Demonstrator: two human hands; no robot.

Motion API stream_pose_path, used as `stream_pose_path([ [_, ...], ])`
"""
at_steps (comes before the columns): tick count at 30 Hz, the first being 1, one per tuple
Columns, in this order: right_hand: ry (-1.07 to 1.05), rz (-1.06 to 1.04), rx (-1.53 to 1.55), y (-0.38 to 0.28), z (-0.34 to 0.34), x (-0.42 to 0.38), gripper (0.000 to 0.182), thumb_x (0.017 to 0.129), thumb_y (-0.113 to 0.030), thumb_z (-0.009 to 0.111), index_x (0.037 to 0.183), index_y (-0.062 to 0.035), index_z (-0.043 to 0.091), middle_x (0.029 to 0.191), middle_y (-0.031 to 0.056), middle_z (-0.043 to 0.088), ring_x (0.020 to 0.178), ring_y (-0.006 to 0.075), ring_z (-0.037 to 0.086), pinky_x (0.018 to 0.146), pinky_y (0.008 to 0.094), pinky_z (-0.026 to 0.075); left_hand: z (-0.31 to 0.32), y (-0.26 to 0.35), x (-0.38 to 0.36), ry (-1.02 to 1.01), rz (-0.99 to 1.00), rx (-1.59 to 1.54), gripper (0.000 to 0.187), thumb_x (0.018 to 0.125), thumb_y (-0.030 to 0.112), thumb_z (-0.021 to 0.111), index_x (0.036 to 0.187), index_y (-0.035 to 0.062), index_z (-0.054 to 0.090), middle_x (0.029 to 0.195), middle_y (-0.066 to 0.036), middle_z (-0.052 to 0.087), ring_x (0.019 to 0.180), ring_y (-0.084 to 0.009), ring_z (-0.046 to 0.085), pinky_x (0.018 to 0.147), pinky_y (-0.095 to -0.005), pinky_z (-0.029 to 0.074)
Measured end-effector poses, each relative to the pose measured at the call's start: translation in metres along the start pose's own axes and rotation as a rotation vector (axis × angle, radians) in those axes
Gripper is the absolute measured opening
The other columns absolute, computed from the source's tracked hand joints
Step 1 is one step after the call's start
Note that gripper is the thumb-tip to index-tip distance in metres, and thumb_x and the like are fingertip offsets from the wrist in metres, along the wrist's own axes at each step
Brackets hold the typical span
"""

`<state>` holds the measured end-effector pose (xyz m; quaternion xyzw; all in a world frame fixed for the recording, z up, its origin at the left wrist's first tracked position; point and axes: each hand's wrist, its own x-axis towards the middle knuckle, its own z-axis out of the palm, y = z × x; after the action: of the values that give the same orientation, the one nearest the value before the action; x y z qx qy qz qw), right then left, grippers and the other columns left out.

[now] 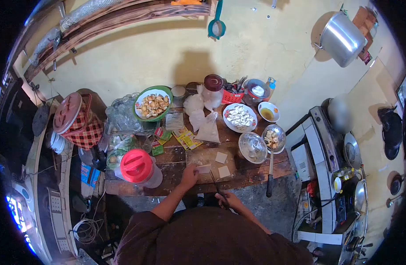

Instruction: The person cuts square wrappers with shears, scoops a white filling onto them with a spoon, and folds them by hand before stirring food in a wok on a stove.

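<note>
Pinching pale sheet (204, 168), left fingers (195, 170), clasping dark-handled tool (218, 186), right fingers (222, 197), red-lidded jug (141, 168) leftward, yellow packets (187, 138) beyond

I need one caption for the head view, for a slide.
Left hand holding a pale flat piece, right hand a dark-handled tool.

Left hand (190, 175): I held a pale strip (204, 168) over the board (195, 155).
Right hand (228, 200): I gripped a dark tool (219, 190), its tip near the strip.
Pale squares (221, 157): two lay on the board.
</note>
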<state>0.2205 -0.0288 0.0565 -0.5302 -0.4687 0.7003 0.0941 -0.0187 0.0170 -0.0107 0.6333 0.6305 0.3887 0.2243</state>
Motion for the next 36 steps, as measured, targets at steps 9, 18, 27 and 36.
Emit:
stream_pose_path([
  [9, -0.036, 0.080, -0.313, 0.008, 0.012, 0.012, 0.058, 0.072, -0.062, 0.059, 0.080, -0.0046, 0.059, 0.066, 0.0030, 0.054, 0.061, 0.0137, 0.053, 0.057, 0.0272, 0.041, -0.002, -0.002, -0.006, -0.018, -0.659, -0.487, 0.034, 0.069, 0.015, 0.064, 0.099, -0.0007, 0.057, 0.095, -0.019, 0.061, 0.087, -0.0294, 0.060, 0.075, -0.0366, 0.046],
  [18, -0.017, 0.044, -0.151, -0.018, 0.029, 0.010, 0.048, 0.079, -0.053, 0.058, 0.083, -0.0055, 0.060, 0.063, 0.0010, 0.051, 0.054, 0.0102, 0.048, 0.050, 0.0245, 0.037, -0.017, 0.003, -0.011, -0.116, -0.517, -0.127, 0.037, 0.062, 0.020, 0.071, 0.090, -0.0006, 0.059, 0.087, -0.018, 0.062, 0.084, -0.0301, 0.060, 0.076, -0.0364, 0.047],
  [27, -0.092, 0.089, -0.015, -0.005, 0.027, 0.027, 0.047, 0.078, -0.051, 0.060, 0.089, -0.0053, 0.058, 0.055, -0.0018, 0.046, 0.044, 0.0083, 0.042, 0.041, 0.0225, 0.032, -0.007, -0.021, -0.010, -0.249, -0.538, -0.156, 0.045, 0.061, 0.024, 0.073, 0.096, 0.0000, 0.057, 0.095, -0.019, 0.060, 0.090, -0.0316, 0.059, 0.079, -0.0374, 0.046],
  [36, -0.086, 0.132, -0.003, -0.016, 0.029, 0.021, 0.044, 0.079, -0.047, 0.061, 0.087, -0.0039, 0.057, 0.054, -0.0012, 0.046, 0.044, 0.0081, 0.043, 0.040, 0.0229, 0.033, -0.011, -0.013, -0.008, -0.256, -0.556, -0.120, 0.046, 0.060, 0.021, 0.074, 0.097, -0.0002, 0.057, 0.092, -0.019, 0.062, 0.088, -0.0312, 0.060, 0.078, -0.0370, 0.047],
])
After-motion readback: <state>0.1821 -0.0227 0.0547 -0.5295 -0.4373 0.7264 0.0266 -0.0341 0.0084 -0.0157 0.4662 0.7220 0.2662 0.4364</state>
